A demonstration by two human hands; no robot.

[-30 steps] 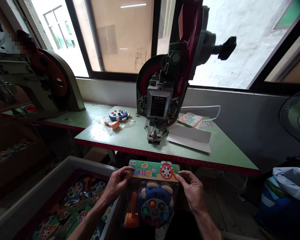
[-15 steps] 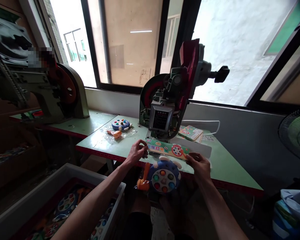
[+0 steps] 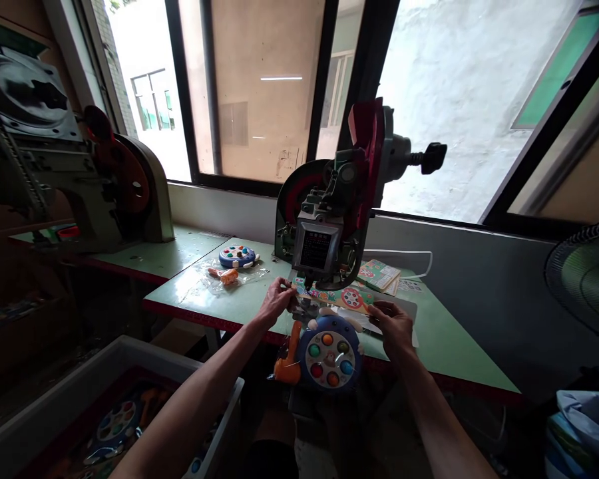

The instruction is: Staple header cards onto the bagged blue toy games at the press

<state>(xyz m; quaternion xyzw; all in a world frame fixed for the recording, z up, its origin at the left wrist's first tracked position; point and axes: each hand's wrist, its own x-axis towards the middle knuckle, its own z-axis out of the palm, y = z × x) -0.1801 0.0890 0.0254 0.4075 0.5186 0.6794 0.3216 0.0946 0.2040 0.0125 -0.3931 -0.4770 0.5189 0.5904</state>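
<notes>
My left hand (image 3: 277,299) pinches the left end of a printed cardboard header card (image 3: 349,297). The card's right end is gripped between the thumb and fingers of my right hand (image 3: 392,323). Part of the card lies under the head of a stapling machine (image 3: 318,246), which covers some of its print. Below the card hangs a round blue toy (image 3: 330,352) with coloured knobs, wrapped in clear plastic. An orange toy hammer (image 3: 288,359) hangs at its left side.
Another blue toy (image 3: 237,256) and an orange hammer (image 3: 224,275) lie on plastic on the green table (image 3: 459,339). Printed cards (image 3: 379,275) lie right of the machine. A grey bin (image 3: 124,349) of packed toys stands lower left; a fan (image 3: 586,279) is at right.
Both hands have moved the header card slightly inward, so its left part now sits under the machine's head. The toy hangs with it. The whole view has shifted a little.
</notes>
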